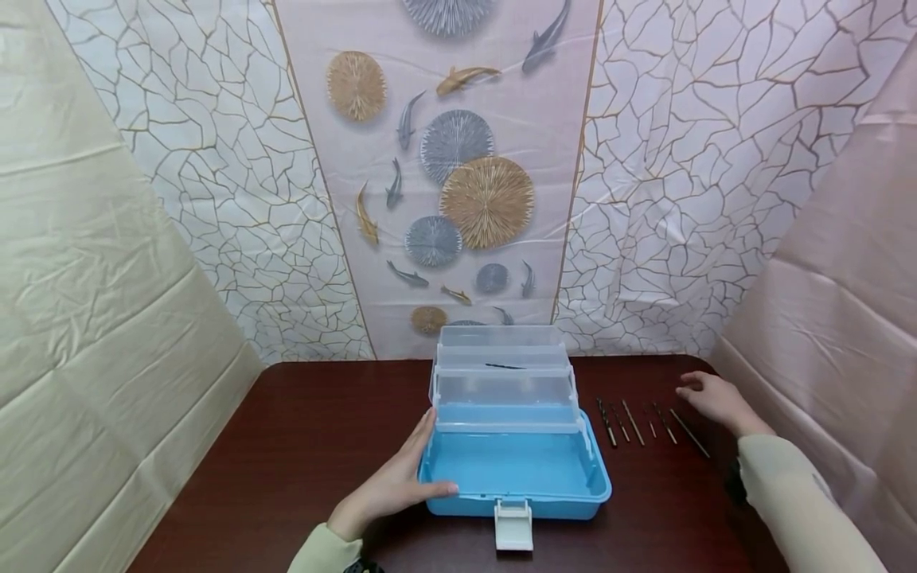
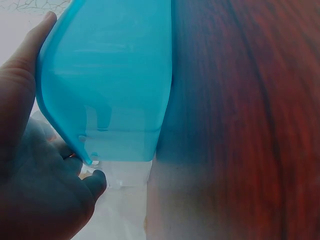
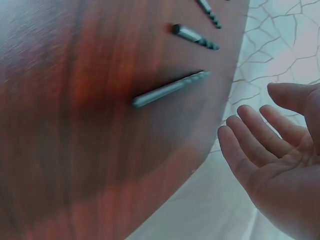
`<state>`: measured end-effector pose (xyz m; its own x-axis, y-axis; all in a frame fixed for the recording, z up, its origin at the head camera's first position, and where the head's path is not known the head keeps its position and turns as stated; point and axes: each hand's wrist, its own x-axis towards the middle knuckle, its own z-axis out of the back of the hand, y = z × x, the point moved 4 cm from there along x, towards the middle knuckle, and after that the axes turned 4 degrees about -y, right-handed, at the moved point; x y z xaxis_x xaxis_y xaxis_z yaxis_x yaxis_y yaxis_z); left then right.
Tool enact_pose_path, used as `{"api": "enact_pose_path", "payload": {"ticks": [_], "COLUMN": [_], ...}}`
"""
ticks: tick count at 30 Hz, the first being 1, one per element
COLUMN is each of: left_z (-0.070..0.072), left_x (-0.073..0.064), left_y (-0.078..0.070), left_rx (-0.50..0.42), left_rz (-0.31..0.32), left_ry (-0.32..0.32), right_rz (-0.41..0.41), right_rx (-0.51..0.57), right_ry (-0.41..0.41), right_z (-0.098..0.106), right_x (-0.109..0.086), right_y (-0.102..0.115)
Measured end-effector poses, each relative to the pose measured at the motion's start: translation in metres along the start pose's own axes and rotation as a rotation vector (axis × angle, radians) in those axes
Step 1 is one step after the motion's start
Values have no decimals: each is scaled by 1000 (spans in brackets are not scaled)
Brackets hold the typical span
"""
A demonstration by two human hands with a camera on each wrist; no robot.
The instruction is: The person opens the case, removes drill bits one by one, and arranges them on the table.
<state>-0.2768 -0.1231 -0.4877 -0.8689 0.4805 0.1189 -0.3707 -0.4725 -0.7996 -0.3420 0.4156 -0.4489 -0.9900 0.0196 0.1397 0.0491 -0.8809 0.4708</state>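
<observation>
A blue toolbox [image 1: 516,508] stands on the table with its clear folding trays [image 1: 501,390] raised. My left hand [image 1: 394,481] rests against its left front corner, thumb over the front rim and fingers straight along the side. The left wrist view shows that hand [image 2: 45,175] beside the blue wall. One dark drill bit [image 1: 505,367] lies in an upper tray. To the right of the box, several drill bits [image 1: 634,422] lie in a row. My right hand [image 1: 716,400] hovers near the rightmost drill bit [image 3: 172,89], fingers relaxed and holding nothing.
The dark red-brown table [image 1: 322,446] reaches back to a patterned cloth [image 1: 458,239]. Pale cloths hang at the left and right sides. A white latch [image 1: 513,525] hangs down at the front of the box.
</observation>
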Motion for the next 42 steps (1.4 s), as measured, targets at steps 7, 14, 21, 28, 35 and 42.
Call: {"api": "enact_pose_path", "payload": {"ticks": [7,14,21,28,35,42], "left_z": [0,0,0,-1,0,0], "left_x": [-1,1,4,2,3,2], "left_y": [2,1,3,6,4,4], "left_rx": [-3,-17,-10,-10,-3,1], "left_rz": [0,-8,-9,6,4,9], "left_ry": [0,13,11,8,9,6], "right_rz": [2,-6,38,79,98,103], "right_rx": [-6,27,59,58,88,100], "right_ry": [8,34,17,2,23,40], "right_z": [3,4,5,-1,-5,-16], "right_x": [16,32,50,62,76,85], "right_y": [25,53,83,115,148,182]}}
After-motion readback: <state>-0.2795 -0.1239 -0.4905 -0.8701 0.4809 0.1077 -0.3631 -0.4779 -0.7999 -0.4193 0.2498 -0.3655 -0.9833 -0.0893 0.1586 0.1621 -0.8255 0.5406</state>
